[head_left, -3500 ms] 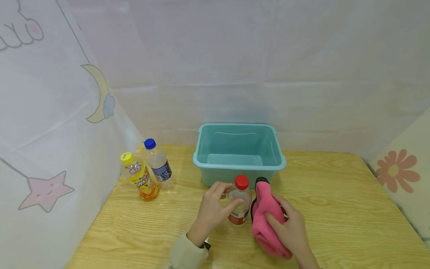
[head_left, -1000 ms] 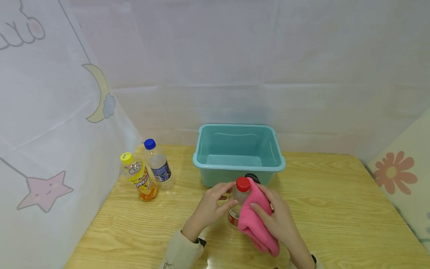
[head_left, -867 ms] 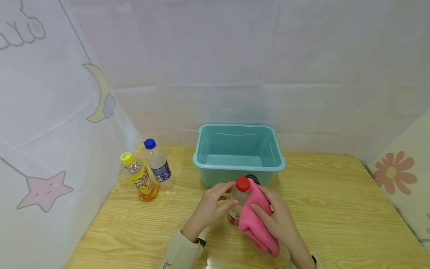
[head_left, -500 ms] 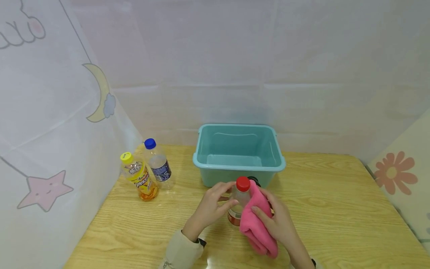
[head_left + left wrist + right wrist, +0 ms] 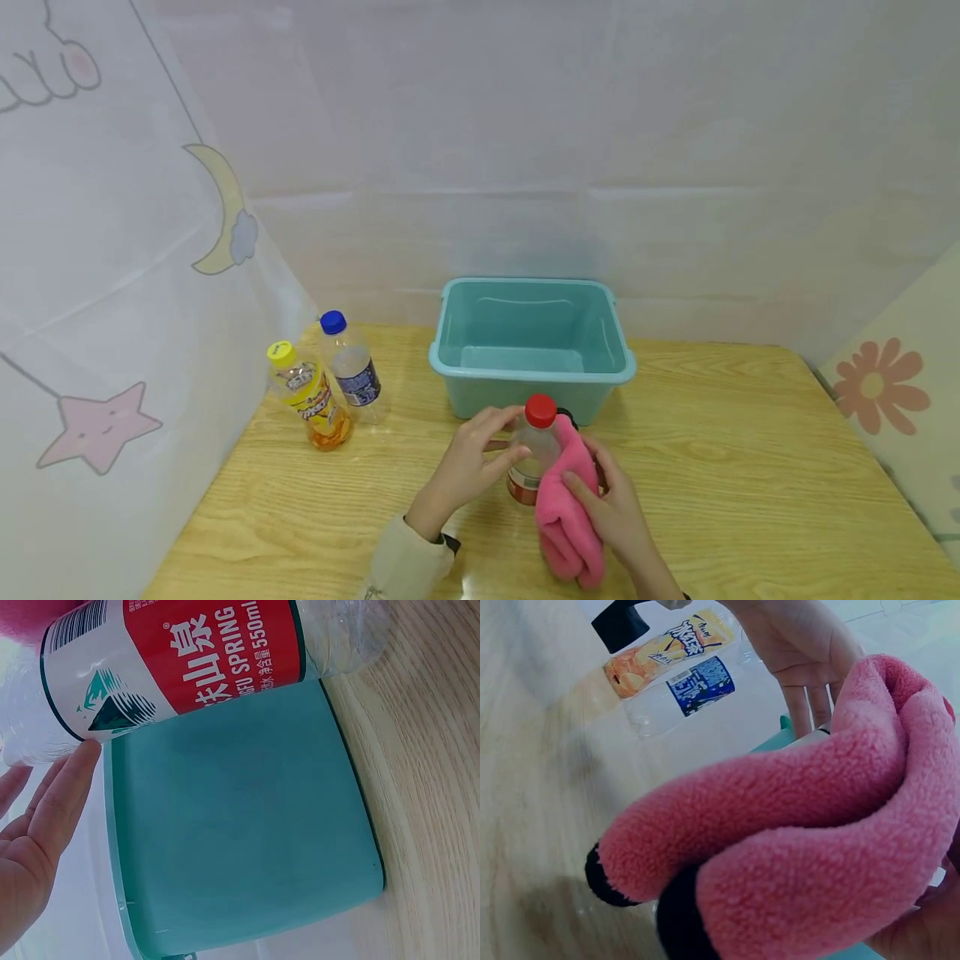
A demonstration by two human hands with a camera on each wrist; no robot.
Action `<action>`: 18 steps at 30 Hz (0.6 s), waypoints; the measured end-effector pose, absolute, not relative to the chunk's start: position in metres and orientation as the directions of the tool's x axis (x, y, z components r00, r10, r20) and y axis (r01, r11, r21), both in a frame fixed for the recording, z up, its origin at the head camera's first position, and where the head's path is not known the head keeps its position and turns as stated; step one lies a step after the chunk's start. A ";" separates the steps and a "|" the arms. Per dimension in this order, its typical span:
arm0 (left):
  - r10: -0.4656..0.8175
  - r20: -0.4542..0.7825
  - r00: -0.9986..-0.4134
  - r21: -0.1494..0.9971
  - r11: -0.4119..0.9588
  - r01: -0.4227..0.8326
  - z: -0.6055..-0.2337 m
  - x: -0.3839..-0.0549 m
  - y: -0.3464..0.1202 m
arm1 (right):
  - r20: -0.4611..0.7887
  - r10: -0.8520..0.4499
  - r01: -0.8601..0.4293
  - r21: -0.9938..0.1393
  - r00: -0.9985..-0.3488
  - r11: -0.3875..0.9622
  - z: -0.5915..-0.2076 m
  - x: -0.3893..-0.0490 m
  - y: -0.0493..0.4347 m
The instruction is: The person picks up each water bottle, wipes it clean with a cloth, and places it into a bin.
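A clear plastic water bottle (image 5: 522,479) with a red cap stands upright before the tub; its red and white label (image 5: 217,652) fills the top of the left wrist view. My left hand (image 5: 474,460) grips it from the left near the shoulder, thumb in front and fingers behind. Pressed to the bottle's right side is a folded pink fleece cloth (image 5: 566,508) with black edging, which my right hand (image 5: 611,504) holds with the thumb on its near face. Up close in the right wrist view, the fuzzy cloth (image 5: 780,795) hides most of that hand.
A light blue plastic tub (image 5: 532,375) with nothing in it stands just behind the bottle. To the left are a yellow-capped bottle (image 5: 318,404) with orange contents and a blue-capped clear bottle (image 5: 356,375). All stand on a wooden table (image 5: 750,467) against a white curtain (image 5: 480,150).
The cloth came from the right onto the bottle's side, then my right hand slid it a little down and toward me. My left hand keeps its grip on the bottle.
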State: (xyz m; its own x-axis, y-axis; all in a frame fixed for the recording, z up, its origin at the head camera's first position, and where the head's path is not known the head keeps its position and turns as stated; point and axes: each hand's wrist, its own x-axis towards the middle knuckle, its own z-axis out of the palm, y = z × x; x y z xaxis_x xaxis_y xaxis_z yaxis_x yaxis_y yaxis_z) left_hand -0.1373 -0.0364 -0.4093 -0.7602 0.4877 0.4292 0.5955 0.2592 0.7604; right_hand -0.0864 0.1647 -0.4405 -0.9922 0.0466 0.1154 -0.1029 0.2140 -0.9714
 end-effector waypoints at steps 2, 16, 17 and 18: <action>0.486 0.427 -0.763 0.764 0.257 0.592 -0.410 -0.137 -0.037 | 0.082 0.046 -0.072 -0.979 -0.996 0.191 -0.444 -0.087 0.165; 0.480 0.423 -0.768 0.776 0.247 0.581 -0.409 -0.137 -0.037 | -0.048 0.033 0.052 -0.989 -0.998 0.136 -0.463 -0.090 0.168; 0.480 0.420 -0.770 0.776 0.250 0.580 -0.409 -0.137 -0.037 | -0.047 0.033 0.051 -0.988 -0.998 0.143 -0.463 -0.090 0.169; 0.481 0.419 -0.770 0.775 0.253 0.579 -0.409 -0.137 -0.036 | -0.054 0.034 0.058 -0.987 -0.998 0.152 -0.463 -0.090 0.170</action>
